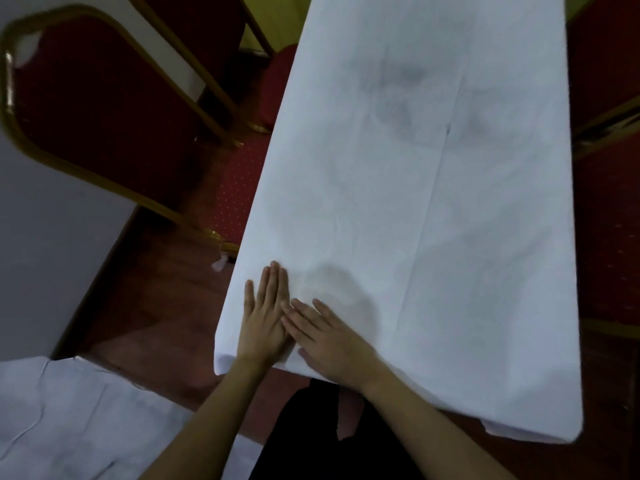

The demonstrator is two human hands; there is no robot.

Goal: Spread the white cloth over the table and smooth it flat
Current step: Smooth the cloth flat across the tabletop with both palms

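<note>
A white cloth [450, 202] lies spread over a long table and covers its whole top, with a fold crease running down its middle and faint grey marks on it. Both my hands lie flat on the cloth near its near left corner. My left hand [265, 317] has straight fingers pointing away from me, close to the left edge. My right hand [329, 337] lies just to its right, fingers straight and angled left, their tips touching the left hand's fingers. The cloth's near edge hangs a little over the table's end.
Red padded chairs with gold frames [90, 98] stand to the left of the table on a red dotted carpet [235, 188]. Another chair frame [609, 133] stands at the right. A second white cloth [69, 417] lies at the lower left.
</note>
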